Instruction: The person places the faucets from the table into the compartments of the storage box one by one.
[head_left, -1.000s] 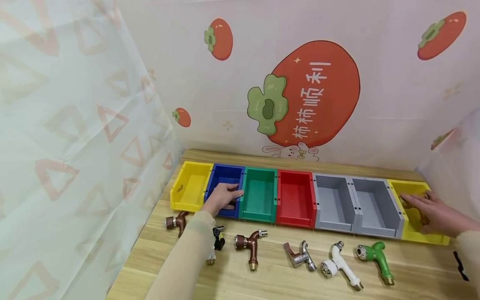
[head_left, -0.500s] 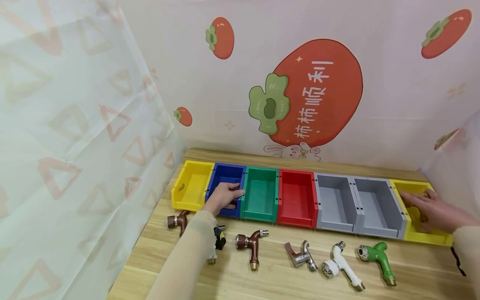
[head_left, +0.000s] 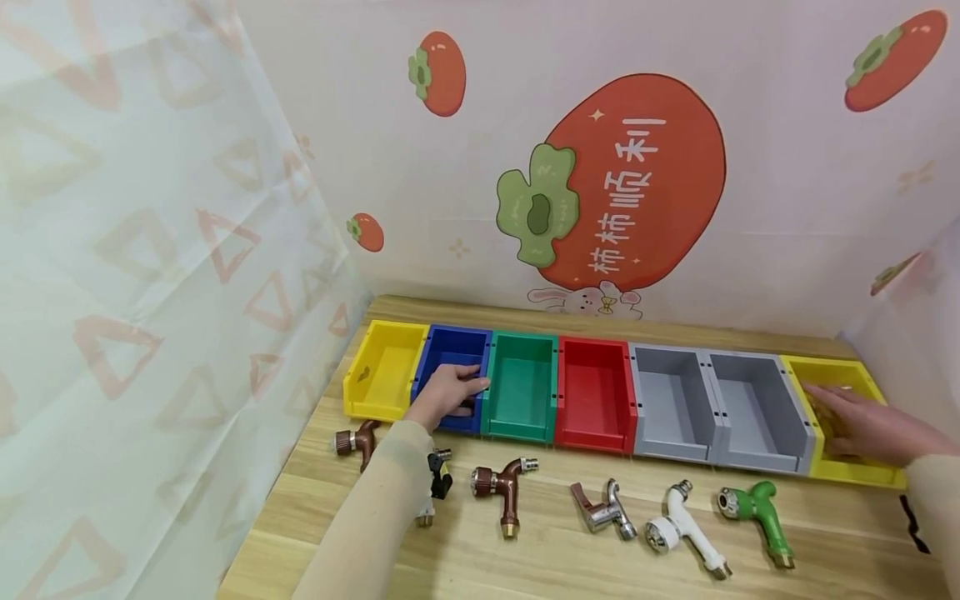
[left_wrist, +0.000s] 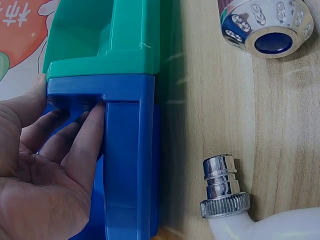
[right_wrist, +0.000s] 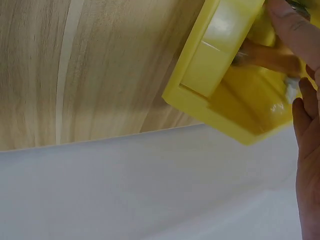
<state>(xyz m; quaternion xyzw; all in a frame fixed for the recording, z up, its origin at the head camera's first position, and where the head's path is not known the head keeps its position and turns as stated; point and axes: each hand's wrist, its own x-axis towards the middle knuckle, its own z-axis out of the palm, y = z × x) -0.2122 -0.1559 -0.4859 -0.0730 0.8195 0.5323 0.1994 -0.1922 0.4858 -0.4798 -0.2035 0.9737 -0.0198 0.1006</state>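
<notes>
In the head view my left hand (head_left: 450, 392) reaches over the blue bin (head_left: 459, 343). It pinches that bin's side wall, where it meets the green bin (head_left: 522, 385); in the left wrist view the fingers (left_wrist: 82, 142) curl inside the blue bin and the thumb lies on the far side. My right hand (head_left: 862, 425) is down inside the far-right yellow bin (head_left: 862, 475). There it holds a bronze-coloured faucet (right_wrist: 270, 57) with metallic parts, blurred and mostly covered by the hand.
A red bin (head_left: 592, 392), two grey bins (head_left: 671, 400) and another yellow bin (head_left: 393, 367) complete the row. Before it lie brown faucets (head_left: 508, 492), a chrome one (head_left: 603, 512), a white one (head_left: 686, 529) and a green one (head_left: 761, 517). My left sleeve partly covers another faucet (head_left: 440, 475).
My right hand has shifted slightly within the yellow bin, and less of the bronze-coloured faucet shows now. The left hand keeps its place on the blue bin.
</notes>
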